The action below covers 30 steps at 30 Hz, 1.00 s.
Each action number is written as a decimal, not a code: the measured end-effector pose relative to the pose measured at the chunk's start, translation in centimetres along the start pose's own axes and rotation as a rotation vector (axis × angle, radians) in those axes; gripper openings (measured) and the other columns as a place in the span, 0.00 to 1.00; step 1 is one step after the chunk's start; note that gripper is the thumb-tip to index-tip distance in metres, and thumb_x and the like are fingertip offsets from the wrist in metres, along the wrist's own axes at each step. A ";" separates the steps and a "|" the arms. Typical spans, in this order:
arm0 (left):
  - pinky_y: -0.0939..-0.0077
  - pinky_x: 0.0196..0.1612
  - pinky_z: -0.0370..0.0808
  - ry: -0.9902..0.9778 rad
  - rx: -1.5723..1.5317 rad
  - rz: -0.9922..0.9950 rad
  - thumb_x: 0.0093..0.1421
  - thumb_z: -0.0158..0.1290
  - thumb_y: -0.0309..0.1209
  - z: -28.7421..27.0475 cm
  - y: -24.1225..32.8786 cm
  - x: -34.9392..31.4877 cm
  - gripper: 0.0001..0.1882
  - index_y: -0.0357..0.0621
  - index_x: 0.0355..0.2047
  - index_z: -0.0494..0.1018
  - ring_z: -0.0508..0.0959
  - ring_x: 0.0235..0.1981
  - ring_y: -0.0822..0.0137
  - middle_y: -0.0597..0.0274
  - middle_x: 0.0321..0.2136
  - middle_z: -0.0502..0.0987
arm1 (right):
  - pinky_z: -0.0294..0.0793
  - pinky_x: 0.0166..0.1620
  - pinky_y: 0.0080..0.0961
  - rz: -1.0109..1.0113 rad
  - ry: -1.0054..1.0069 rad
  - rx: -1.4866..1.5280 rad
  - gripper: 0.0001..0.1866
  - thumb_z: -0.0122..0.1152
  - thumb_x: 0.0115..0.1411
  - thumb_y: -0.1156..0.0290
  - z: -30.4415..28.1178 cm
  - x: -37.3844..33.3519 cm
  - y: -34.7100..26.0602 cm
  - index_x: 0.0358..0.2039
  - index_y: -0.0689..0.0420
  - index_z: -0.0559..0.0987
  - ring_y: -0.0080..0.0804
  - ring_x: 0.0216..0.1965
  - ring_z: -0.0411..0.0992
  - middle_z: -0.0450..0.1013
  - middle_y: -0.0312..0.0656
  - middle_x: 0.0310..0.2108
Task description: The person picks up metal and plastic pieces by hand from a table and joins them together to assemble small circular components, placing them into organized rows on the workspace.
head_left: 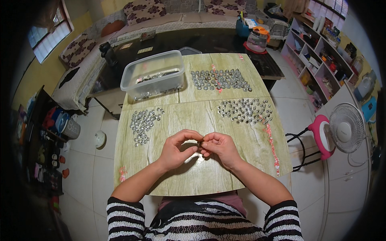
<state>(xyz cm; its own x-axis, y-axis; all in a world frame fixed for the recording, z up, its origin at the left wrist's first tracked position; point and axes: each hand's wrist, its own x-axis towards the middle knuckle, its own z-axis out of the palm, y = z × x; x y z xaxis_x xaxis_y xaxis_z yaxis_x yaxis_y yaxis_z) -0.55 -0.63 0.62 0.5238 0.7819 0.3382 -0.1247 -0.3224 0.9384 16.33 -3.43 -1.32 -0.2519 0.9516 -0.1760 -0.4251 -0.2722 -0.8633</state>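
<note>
My left hand (179, 148) and my right hand (221, 148) meet over the near middle of the table, fingertips pinched together around a small dark metal piece (200, 143). Fingers hide most of that piece, so its exact kind does not show. Left of my hands lies a loose cluster of small round shiny silver discs (141, 123). To the right, a group of small metal pieces with upright posts (245, 111) is spread out. Beyond them stand several rows of silver stud-like pieces (221, 80).
A clear plastic tub (154, 85) with metal pieces inside stands at the table's far left. The wood-patterned table (181, 180) has worn pink-red strips. A dark table (209, 40) adjoins its far side. At right are a pink-backed chair (320, 134) and a fan (346, 127).
</note>
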 end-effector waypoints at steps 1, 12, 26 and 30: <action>0.78 0.41 0.67 -0.021 -0.025 -0.016 0.45 0.48 0.17 0.1 0.2 0.0 0.10 0.34 0.31 0.68 0.69 0.37 0.69 0.57 0.34 0.68 | 0.69 0.22 0.11 0.002 0.000 0.000 0.07 0.53 0.51 0.73 -0.1 0.0 0.0 0.30 0.62 0.70 0.18 0.20 0.68 0.70 0.37 0.21; 0.82 0.37 0.69 0.070 -0.115 -0.342 0.49 0.50 0.19 0.2 -0.4 0.2 0.11 0.35 0.35 0.66 0.71 0.31 0.74 0.64 0.29 0.69 | 0.71 0.23 0.15 0.018 0.023 0.015 0.06 0.52 0.51 0.75 0.0 -0.1 -0.3 0.29 0.63 0.69 0.21 0.20 0.69 0.70 0.40 0.21; 0.81 0.39 0.69 0.057 -0.054 -0.176 0.48 0.50 0.18 0.3 -0.4 0.1 0.11 0.35 0.34 0.66 0.70 0.34 0.73 0.63 0.31 0.67 | 0.71 0.23 0.15 0.013 0.003 0.020 0.06 0.52 0.51 0.75 0.0 0.0 -0.3 0.29 0.63 0.69 0.21 0.20 0.69 0.70 0.40 0.21; 0.81 0.39 0.69 0.029 -0.055 -0.147 0.48 0.50 0.18 0.2 -0.6 -0.1 0.12 0.35 0.34 0.66 0.70 0.34 0.73 0.63 0.32 0.67 | 0.71 0.23 0.15 0.016 0.008 0.009 0.06 0.52 0.51 0.76 0.2 -0.1 -0.5 0.29 0.63 0.69 0.21 0.20 0.69 0.70 0.40 0.21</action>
<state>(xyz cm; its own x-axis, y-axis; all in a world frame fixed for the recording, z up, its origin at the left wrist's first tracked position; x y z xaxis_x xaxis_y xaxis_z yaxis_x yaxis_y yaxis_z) -0.37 -0.66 0.01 0.5157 0.8336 0.1978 -0.0948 -0.1739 0.9802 16.42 -3.42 -0.83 -0.2521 0.9481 -0.1937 -0.4290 -0.2889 -0.8558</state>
